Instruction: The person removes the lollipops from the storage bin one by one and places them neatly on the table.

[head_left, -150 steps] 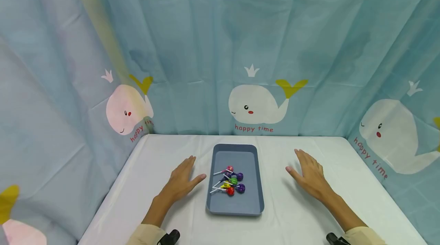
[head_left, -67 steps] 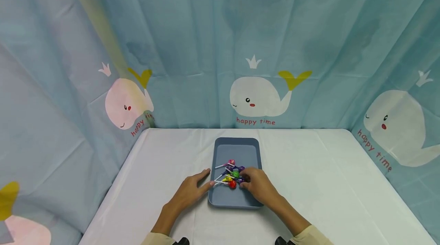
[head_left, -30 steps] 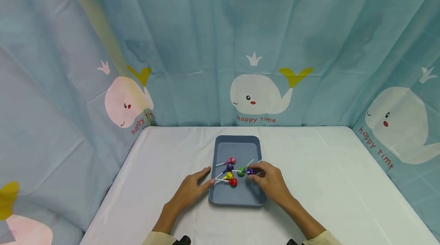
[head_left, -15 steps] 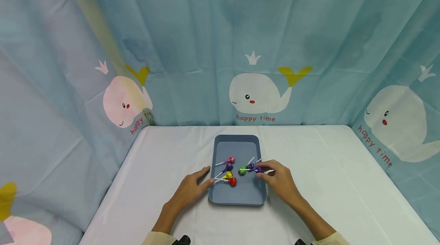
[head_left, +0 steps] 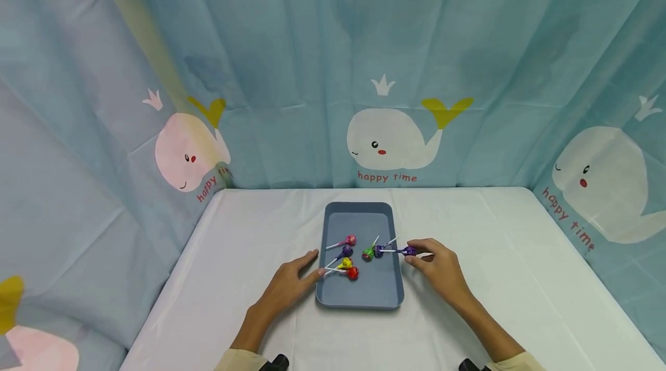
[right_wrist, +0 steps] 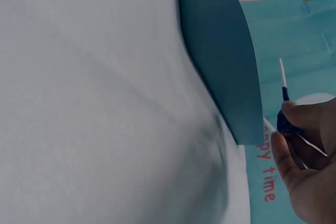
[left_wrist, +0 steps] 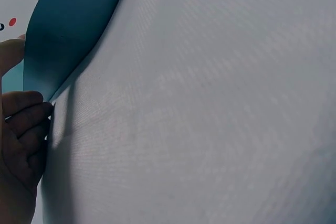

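In the head view my right hand pinches a purple lollipop by its wrapped head just past the tray's right rim. Its white stick points left over the tray. The right wrist view shows thumb and fingertips on the same dark lollipop. My left hand rests against the left rim of the grey-blue tray, thumb at the edge and fingers relaxed. Inside the tray lie a pink lollipop, a purple one, a yellow lollipop and a red lollipop at left. A green lollipop and another purple lollipop lie right of them.
The tray stands on a table with a white cloth. A blue curtain printed with whales hangs behind the table and along its sides.
My right hand has reached into the tray, taken a purple lollipop and drawn it right past the rim. The green and another purple lollipop shifted right. My left hand came to the tray's left rim.
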The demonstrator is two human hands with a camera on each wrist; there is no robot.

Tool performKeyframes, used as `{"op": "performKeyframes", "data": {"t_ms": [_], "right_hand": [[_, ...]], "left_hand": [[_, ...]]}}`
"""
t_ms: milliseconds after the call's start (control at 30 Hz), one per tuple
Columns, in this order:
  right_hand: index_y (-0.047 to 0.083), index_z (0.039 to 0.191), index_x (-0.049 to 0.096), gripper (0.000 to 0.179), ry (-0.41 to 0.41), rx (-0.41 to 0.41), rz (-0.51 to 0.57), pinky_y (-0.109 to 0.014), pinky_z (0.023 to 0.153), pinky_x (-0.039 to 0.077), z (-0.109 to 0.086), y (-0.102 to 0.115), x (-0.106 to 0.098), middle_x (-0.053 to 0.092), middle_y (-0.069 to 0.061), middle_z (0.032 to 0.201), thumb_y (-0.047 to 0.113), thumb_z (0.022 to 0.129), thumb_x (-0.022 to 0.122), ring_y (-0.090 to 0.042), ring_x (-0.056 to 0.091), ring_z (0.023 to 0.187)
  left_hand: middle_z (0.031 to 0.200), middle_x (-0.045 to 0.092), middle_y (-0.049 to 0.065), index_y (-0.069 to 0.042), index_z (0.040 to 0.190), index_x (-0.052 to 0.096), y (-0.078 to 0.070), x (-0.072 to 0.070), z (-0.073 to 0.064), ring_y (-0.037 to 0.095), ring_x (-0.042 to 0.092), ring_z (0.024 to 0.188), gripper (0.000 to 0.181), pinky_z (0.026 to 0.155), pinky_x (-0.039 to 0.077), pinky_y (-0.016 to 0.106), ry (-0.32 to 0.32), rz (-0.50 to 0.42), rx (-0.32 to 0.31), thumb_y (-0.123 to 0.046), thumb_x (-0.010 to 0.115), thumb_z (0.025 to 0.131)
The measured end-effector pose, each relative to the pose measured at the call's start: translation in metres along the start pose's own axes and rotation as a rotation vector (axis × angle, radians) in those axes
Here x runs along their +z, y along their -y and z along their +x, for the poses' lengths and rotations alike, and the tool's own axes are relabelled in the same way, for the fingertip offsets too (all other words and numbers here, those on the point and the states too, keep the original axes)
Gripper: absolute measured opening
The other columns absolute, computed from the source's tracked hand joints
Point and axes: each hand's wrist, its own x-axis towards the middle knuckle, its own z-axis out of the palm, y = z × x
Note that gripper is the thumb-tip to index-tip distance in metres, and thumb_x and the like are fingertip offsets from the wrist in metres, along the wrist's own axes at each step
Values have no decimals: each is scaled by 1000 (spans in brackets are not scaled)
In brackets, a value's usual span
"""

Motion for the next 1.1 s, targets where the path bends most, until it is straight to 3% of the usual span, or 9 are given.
{"op": "performKeyframes", "data": {"t_ms": [300, 600, 833, 1100], "right_hand": [[1, 122, 76, 35, -23, 35, -25, -17, 75, 60, 0, -14, -17, 79, -10, 107, 4, 88, 86, -25, 79, 89], [2, 120, 78, 32, -67, 7, -120, -14, 75, 57, -1, -29, -33, 79, -9, 109, 5, 89, 85, -28, 77, 95], [-1, 121, 76, 32, -71, 29, -112, -9, 72, 56, 0, -39, -46, 77, -15, 112, 1, 90, 83, -29, 78, 91], [0, 124, 75, 32, -50, 75, -170, -8, 75, 53, 4, -48, -57, 77, -16, 113, 5, 94, 81, -32, 76, 100]], "left_hand": [[159, 54, 10, -17, 157, 54, -1, 0, 0, 37, 49, 149, 75, 122, 39, 61, -2, -5, 4, -63, 66, 99], [159, 54, 9, -16, 158, 53, 1, 0, 0, 37, 48, 149, 77, 122, 39, 61, 3, -13, 13, -64, 65, 99], [160, 53, 8, -17, 159, 53, 0, 0, 0, 37, 47, 150, 77, 123, 38, 61, 3, -11, 1, -64, 64, 99], [161, 53, 7, -18, 159, 52, -1, 0, 0, 36, 46, 151, 76, 123, 37, 60, 5, -6, -3, -63, 64, 99]]}}
